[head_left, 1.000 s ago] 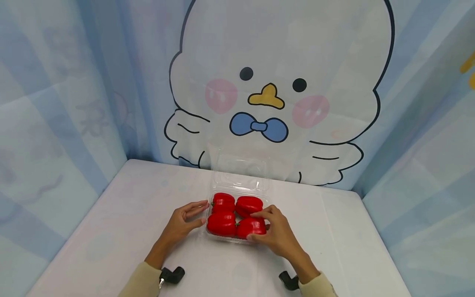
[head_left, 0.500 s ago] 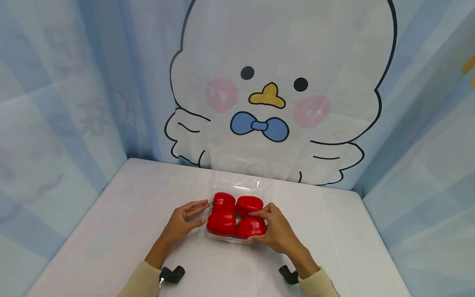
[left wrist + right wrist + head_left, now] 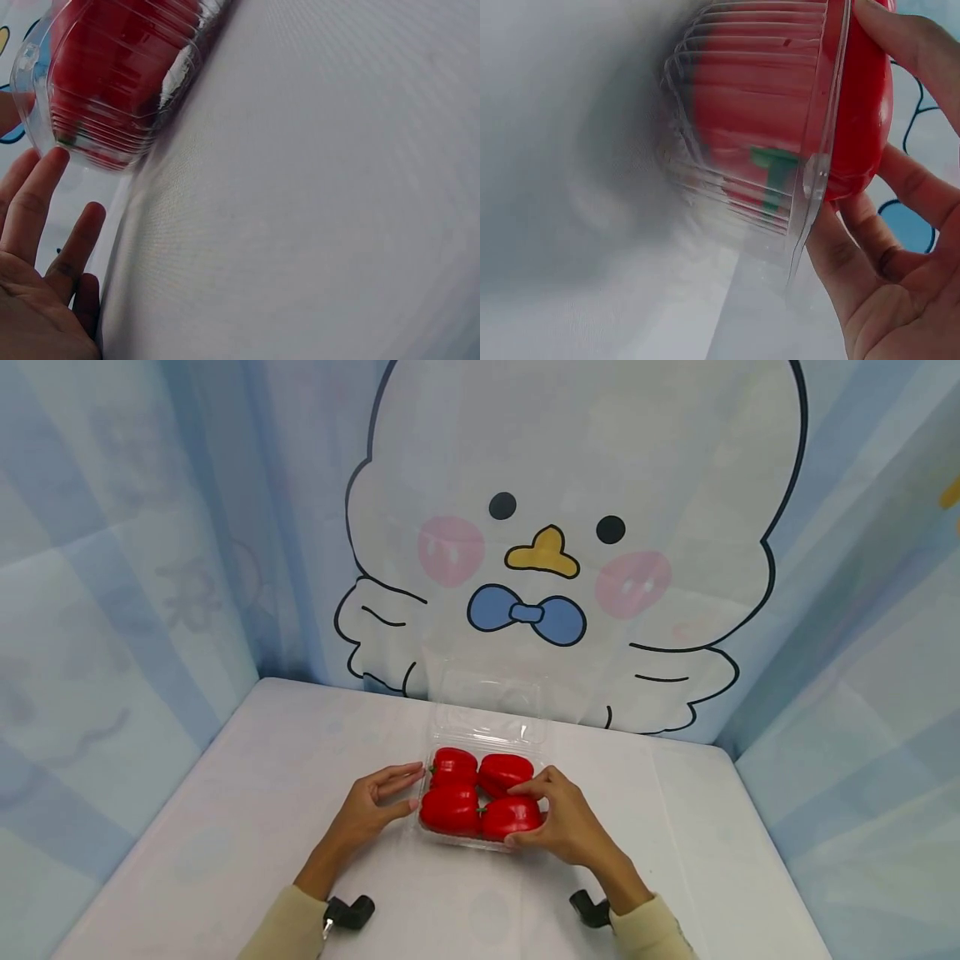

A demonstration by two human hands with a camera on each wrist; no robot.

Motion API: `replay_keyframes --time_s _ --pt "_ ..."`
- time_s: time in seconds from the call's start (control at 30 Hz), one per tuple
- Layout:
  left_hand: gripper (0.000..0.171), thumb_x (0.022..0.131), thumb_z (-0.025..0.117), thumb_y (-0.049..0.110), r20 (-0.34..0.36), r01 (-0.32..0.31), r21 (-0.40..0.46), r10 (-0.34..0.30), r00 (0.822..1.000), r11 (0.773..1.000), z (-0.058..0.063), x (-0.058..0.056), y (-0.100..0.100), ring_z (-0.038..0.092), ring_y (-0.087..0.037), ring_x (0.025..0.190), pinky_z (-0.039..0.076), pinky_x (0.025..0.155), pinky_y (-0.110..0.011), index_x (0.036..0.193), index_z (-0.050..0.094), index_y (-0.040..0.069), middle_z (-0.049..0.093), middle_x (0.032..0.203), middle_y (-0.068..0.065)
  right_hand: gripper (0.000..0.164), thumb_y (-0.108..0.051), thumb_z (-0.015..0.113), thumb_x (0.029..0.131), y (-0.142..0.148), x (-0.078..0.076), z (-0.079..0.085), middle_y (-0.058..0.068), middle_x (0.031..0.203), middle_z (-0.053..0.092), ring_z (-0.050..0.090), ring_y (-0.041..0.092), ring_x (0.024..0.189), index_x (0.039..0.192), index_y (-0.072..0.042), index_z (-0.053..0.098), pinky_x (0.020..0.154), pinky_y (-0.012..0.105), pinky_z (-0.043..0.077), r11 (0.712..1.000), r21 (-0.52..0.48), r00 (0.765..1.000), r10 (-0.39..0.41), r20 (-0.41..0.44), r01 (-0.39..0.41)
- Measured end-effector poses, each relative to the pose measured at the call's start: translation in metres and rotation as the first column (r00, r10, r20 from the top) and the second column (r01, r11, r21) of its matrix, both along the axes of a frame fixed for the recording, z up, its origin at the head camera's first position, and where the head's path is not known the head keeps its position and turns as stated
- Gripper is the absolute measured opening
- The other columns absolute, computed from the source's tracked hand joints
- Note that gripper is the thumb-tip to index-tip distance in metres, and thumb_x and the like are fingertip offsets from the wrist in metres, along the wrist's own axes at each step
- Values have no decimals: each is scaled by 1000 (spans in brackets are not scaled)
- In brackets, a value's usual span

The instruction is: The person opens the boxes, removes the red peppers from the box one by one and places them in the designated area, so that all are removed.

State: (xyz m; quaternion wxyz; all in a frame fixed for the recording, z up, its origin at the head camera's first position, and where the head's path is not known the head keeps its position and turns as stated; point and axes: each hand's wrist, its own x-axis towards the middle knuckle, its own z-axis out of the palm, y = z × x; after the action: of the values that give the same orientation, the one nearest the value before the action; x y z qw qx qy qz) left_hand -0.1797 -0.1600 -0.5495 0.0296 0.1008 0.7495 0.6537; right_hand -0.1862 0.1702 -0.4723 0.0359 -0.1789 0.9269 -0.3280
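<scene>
Holding the near-right red pepper (image 3: 512, 817) between the thumb and curled fingers of the right hand (image 3: 562, 820). Sits inside the clear container (image 3: 463, 842), beside three other red peppers (image 3: 448, 810), on the worktop (image 3: 690, 835). Reaching the left hand (image 3: 365, 814) to the container's left edge with fairly straight, spread fingers. Looks glossy, plump, rounded.

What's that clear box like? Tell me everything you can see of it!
The clear box looks like thin, shiny plastic, with ridged sides and a rim. Its lid stands open at the back. It sits on the white table, holding four red peppers in two rows. The left hand seems to touch its left side; the right hand grips the pepper in its near right corner.
</scene>
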Motion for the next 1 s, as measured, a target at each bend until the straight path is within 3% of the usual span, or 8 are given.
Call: replay_keyframes --time_s 0.2,0.47,1.0 --pt "61 96 80 22 16 3 0 -3 1000 1000 0 -1 2 48 -30 154 52 114 -38 152 57 14 64 152 -5 60 -26 102 69 7 0 -1 -4 110 59 60 18 115 124 -22 78 91 34 65 999 -34 999 37 -16 -37" --pt "60 97 79 23 10 4 -19 -4 1000 1000 1 0 2 48 -28 154 48 119 -47 153 57 15 63 152 -4 61 -26 102 69 13 0 0 -5 112 58 61 18 116 125 -23 77 86 26 65 993 -105 999 49 -4 -49" --pt "59 98 78 18 0 -3 -22 3 1000 1000 1 0 3 47 -34 154 52 115 -37 152 56 10 63 153 -9 60 -29 100 71 20 2 9 -1 116 61 62 22 117 127 -22 77 85 30 67 987 -157 1000 22 7 -21"
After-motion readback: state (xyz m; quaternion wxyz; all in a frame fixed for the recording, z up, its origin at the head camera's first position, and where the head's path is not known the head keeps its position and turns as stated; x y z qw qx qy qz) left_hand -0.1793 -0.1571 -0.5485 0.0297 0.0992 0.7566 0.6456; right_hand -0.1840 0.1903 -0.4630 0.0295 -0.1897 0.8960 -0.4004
